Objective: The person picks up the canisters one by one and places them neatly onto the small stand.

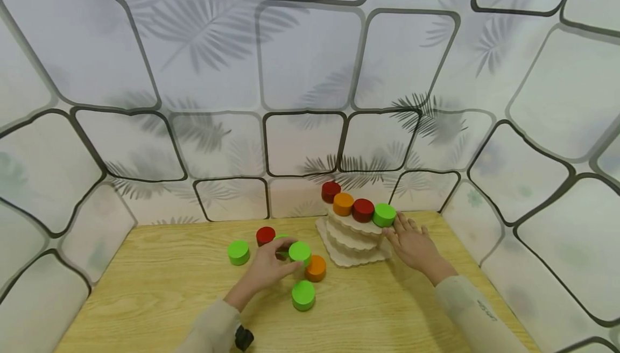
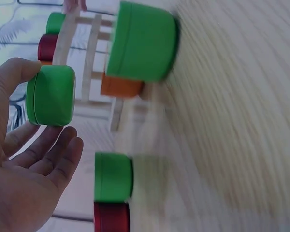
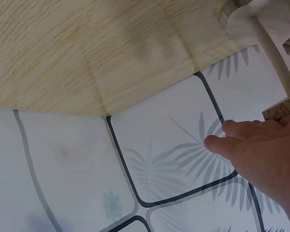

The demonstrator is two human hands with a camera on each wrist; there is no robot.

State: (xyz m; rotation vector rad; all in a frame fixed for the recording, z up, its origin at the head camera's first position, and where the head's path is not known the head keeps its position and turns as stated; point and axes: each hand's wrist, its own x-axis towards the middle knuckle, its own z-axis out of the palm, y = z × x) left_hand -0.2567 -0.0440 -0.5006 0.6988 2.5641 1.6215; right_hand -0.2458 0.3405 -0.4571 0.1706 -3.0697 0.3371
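While pinching a green container (image 1: 300,254) in the left hand (image 1: 268,267), above the table (image 1: 145,299) left of a tiered wooden stand (image 1: 352,241), resting right hand (image 1: 414,244) at stand's right end with fingers extended. Judged partway: counted four set containers (image 1: 363,210) along top tier, five loose containers (image 1: 239,253) left on table. Noted orange container (image 1: 316,268) between held one and stand, likely in the way; patterned wall (image 1: 310,143) behind.
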